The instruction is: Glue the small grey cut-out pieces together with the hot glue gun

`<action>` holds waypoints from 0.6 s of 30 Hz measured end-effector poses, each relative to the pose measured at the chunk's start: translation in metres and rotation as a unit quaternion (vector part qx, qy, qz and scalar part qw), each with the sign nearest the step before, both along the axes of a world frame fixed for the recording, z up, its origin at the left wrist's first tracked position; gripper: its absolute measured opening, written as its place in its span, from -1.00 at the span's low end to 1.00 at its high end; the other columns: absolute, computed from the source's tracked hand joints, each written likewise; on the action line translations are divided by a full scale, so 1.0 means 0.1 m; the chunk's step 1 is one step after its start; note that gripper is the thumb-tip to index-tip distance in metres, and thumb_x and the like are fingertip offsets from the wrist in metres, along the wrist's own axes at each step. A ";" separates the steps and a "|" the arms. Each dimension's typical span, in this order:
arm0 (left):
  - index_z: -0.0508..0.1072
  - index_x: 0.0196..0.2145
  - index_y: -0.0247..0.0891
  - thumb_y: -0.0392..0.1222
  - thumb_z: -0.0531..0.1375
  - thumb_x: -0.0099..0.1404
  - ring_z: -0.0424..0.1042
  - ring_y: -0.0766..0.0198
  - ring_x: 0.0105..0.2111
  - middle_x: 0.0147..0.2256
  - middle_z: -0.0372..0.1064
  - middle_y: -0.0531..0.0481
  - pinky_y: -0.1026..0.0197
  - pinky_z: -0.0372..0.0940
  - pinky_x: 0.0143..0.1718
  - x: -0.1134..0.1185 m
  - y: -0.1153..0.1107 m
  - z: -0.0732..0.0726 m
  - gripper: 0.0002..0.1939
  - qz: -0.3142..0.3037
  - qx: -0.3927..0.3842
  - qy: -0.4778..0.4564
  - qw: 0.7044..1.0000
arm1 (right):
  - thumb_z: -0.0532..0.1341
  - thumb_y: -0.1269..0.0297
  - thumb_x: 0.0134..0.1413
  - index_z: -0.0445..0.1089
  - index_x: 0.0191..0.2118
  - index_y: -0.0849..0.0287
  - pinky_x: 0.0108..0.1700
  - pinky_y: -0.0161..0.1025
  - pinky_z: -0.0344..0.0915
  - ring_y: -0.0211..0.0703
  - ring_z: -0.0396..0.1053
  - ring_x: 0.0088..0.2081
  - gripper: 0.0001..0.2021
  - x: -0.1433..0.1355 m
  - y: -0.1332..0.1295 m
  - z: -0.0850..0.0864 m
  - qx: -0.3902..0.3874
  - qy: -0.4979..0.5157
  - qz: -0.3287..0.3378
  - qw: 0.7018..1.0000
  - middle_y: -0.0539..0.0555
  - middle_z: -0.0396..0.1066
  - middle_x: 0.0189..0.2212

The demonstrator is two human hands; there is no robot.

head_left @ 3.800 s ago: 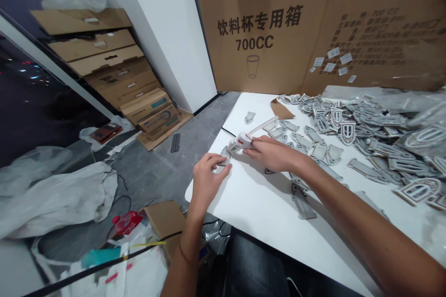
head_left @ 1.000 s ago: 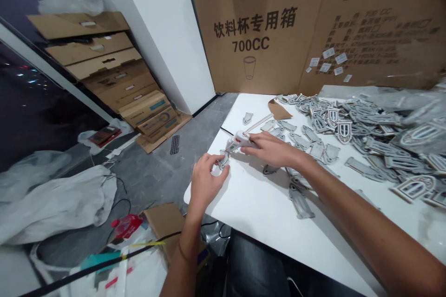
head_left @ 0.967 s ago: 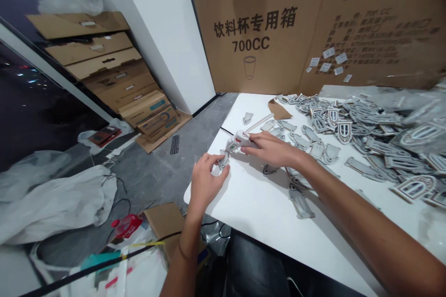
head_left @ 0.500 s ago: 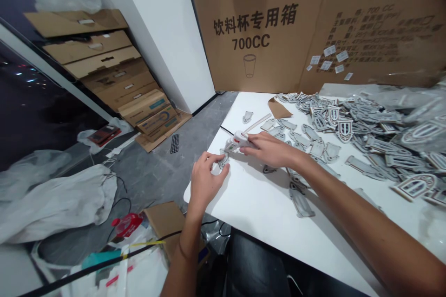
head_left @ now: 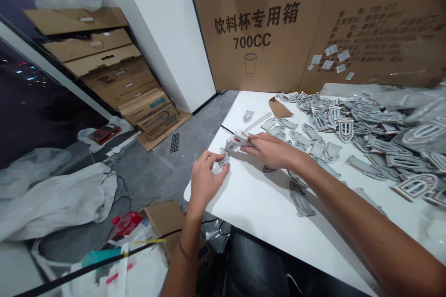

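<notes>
Fingers of the left hand [head_left: 205, 180] pinch a small grey shield-shaped cut-out piece [head_left: 223, 159] flat against the near left corner of the white table [head_left: 258, 204]. Just to its right, the right hand [head_left: 270, 149] is closed around a white hot-glue gun [head_left: 238, 140], nozzle angled down onto the piece, glue stick jutting out behind. Further right lies a loose heap of grey and white shield-shaped pieces [head_left: 351, 123], with the tall brown cardboard box printed "700CC" [head_left: 258, 28] standing behind. Risks, as judged from this arrangement: the left fingertips sit touching the nozzle's target, so hot glue could reach the skin; excess glue could bond the piece to the tabletop; and the piece lies close to the table edge, so a slip of the pinch could send it to the floor.
</notes>
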State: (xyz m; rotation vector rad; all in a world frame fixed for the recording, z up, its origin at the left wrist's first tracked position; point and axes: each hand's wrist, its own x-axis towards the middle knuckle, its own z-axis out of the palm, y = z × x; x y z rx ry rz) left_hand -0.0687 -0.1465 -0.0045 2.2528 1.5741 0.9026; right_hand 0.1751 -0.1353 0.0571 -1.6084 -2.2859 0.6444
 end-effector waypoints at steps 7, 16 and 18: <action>0.64 -0.07 -0.06 -0.15 0.35 0.33 0.34 0.25 -0.36 -0.20 0.47 0.04 0.13 0.27 -0.15 0.00 0.00 0.00 -0.78 0.002 0.000 0.003 1.000 | 0.01 0.00 0.50 0.43 -0.12 0.14 0.04 -0.06 0.31 0.26 0.44 0.10 -0.63 0.00 -0.01 0.02 -0.008 -0.010 -0.006 1.000 0.30 0.52 -0.03; 0.63 -0.07 -0.06 -0.15 0.35 0.33 0.35 0.24 -0.36 -0.20 0.47 0.05 0.12 0.27 -0.15 0.00 0.00 0.00 -0.79 0.006 -0.005 -0.004 1.000 | 0.06 -0.02 0.45 0.47 -0.21 0.12 0.00 -0.02 0.34 0.29 0.45 0.06 -0.62 0.03 0.01 -0.03 -0.006 0.009 -0.020 1.000 0.31 0.52 -0.11; 0.63 -0.06 -0.05 -0.16 0.35 0.32 0.35 0.24 -0.36 -0.20 0.47 0.05 0.12 0.26 -0.15 0.00 0.00 0.00 -0.78 0.008 -0.005 -0.005 1.000 | 0.07 -0.01 0.44 0.46 -0.24 0.13 -0.02 -0.03 0.35 0.28 0.45 0.03 -0.63 0.03 0.02 -0.03 -0.009 0.014 -0.024 1.000 0.31 0.52 -0.13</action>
